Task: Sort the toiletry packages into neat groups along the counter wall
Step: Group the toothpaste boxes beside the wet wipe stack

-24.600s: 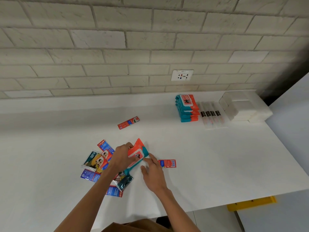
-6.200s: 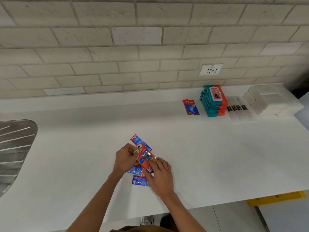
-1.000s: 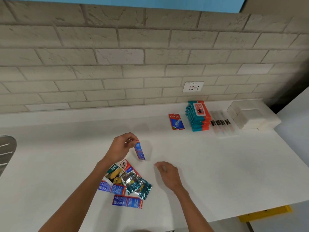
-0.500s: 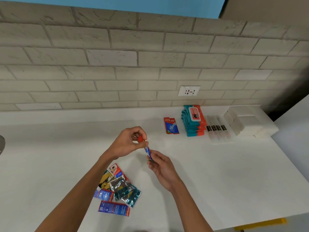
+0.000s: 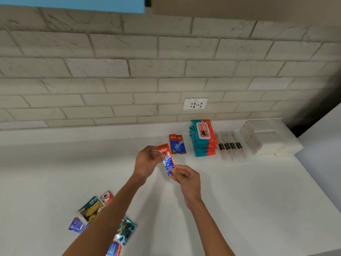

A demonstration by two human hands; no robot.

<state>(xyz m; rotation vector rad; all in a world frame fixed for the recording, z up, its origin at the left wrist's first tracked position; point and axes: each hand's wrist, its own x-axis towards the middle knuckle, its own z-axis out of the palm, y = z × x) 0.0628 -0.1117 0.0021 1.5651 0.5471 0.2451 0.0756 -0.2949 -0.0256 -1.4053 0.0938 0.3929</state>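
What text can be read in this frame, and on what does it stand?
"ate": held sachet, pinched between left hand and right hand.
"Col", "ate": two sachets beside the wipes stack.
"2": green pouch on the counter.
Too blurred: held sachet's blue print, wipes stack label, socket tag, toothbrush packs' black labels.

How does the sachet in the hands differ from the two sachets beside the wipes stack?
The held sachet is in the air; the two sachets lie flat on the counter. The held sachet is pinched by left hand and right hand; the two sachets are untouched. All are red-topped, blue below.
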